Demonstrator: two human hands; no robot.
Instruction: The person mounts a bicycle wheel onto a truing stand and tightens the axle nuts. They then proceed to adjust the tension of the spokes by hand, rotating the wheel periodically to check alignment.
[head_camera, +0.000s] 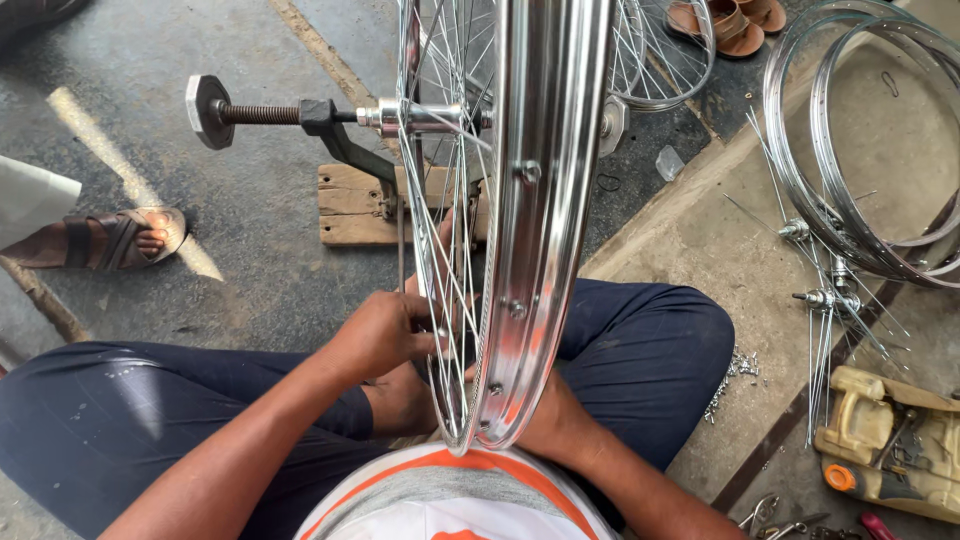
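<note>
A person is sitting cross-legged on the floor (250, 270), looking down at a shiny bicycle wheel (540, 200) that is standing upright on edge between their knees. The wheel's hub (420, 117) is resting on a threaded axle held by a dark metal stand (335, 135), which is fixed to a worn wooden block (360, 205) on the floor.

The left hand (385, 335) is reaching in among the spokes (450, 260) on the near side of the rim, its fingers curling closed around something small there (too hidden by the fingers to name). The right hand (545, 420) is lying on the far side of the rim, mostly covered by it; I cannot tell whether it is gripping anything or hanging loose.

To the right, on a paler strip of concrete, several bare rims (860, 150) are leaning together, with loose hubs and spokes (825, 300) lying beside them. A scatter of small metal nipples (735, 375) is sitting near the right knee. A dirty yellow container (885, 440) is lying at the lower right. At the left edge, another person's sandalled foot (110, 240) is showing, well apart from the wheel.
</note>
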